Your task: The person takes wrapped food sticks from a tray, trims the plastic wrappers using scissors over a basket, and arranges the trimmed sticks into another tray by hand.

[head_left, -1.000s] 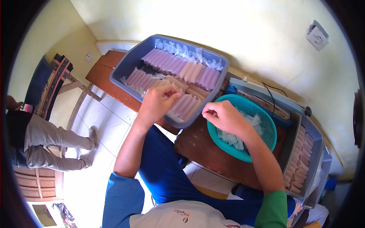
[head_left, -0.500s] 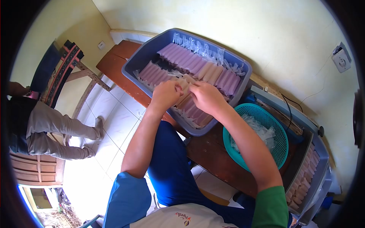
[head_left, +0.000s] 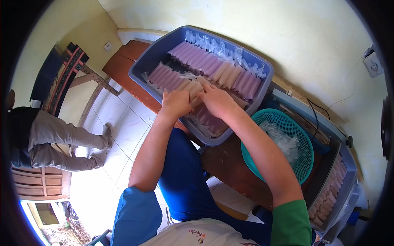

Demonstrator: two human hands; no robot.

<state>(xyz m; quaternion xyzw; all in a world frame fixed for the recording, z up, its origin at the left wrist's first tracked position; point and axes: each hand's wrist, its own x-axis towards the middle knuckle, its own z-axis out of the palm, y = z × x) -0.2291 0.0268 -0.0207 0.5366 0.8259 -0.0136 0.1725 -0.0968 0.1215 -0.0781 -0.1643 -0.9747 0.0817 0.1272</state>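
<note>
A grey-blue tub [head_left: 137,67] holds rows of filled plastic tubes, like ice pops, with loose clear ends. Purple tubes [head_left: 193,56] lie along the far side, and cream tubes [head_left: 227,75] lie among them. Over the near row, my left hand [head_left: 177,103] is closed around the near ends of cream tubes [head_left: 191,88]. My right hand [head_left: 216,101] pinches a cream tube [head_left: 202,80] beside it, with the fingertips partly hidden. Both hands are close together inside the tub's near half.
Right of the tub, a teal basket [head_left: 304,164] holds clear plastic bags [head_left: 283,141]. Behind it is a long blue-grey device [head_left: 299,104] with a cable. Another container [head_left: 349,164] of filled tubes [head_left: 330,192] stands lower right. A person in grey trousers [head_left: 61,131] stands at left.
My left hand has turned and lowered slightly onto the cream tubes. My right hand has shifted slightly left, its fingers now over a cream tube. The view has tilted a little.
</note>
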